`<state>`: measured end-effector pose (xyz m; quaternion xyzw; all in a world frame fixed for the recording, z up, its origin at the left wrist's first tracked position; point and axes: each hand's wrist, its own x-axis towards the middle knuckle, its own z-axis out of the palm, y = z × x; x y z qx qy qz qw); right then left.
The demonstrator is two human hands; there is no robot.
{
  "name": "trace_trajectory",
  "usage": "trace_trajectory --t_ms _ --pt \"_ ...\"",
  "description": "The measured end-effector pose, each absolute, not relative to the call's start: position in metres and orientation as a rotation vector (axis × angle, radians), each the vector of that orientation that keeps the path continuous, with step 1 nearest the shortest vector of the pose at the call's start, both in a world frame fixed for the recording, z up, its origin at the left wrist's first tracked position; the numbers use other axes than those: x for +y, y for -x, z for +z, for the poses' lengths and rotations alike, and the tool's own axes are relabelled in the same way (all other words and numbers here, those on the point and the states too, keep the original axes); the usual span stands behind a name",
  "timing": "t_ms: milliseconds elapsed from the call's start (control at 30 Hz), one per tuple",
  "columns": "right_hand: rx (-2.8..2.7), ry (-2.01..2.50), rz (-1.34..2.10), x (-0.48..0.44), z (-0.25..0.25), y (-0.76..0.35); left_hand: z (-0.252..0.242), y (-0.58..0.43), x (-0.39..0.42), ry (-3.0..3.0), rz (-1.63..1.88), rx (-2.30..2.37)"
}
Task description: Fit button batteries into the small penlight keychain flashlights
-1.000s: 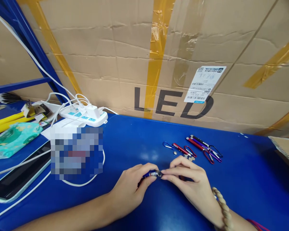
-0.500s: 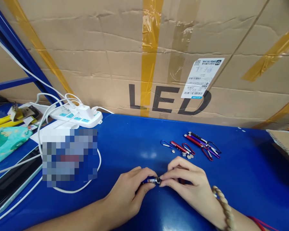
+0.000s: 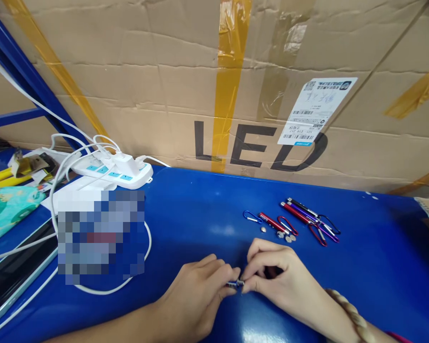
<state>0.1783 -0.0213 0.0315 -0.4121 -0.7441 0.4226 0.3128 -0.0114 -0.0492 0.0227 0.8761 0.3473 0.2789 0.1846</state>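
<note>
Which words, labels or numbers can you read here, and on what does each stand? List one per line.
"LED": large black letters on the cardboard box.
White shipping label on that box: barcode and print too small to read.
Pixelated patch on the table: unreadable.
Small torch between left hand and right hand: no readable marking.

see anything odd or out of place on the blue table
Small silver discs lie loose on the blue table beside a red penlight, and a lone blue clip lies by it. The left hand and right hand pinch another small light between them.
</note>
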Motion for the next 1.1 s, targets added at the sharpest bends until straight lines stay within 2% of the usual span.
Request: trace_trajectory --t_ms 333,600,833,1033,1100 --pt "-1.780 1.143 1.615 -0.021 0.036 -0.174 0.020 0.013 -0.052 -2.516 0.810 1.028" --pt "-1.777 1.213 1.464 -0.021 0.036 -0.173 0.023 0.012 -0.051 -2.102 0.827 1.101" --pt "-1.870 1.235 1.177 -0.027 0.045 -0.178 0.025 0.012 -0.053 -2.019 0.801 1.103" --pt "-1.785 1.219 1.436 -0.035 0.052 -0.173 0.021 0.011 -0.059 -2.056 0.803 1.135" --pt "-1.781 1.197 1.425 -0.035 0.055 -0.173 0.023 0.010 -0.059 -2.034 0.804 1.171"
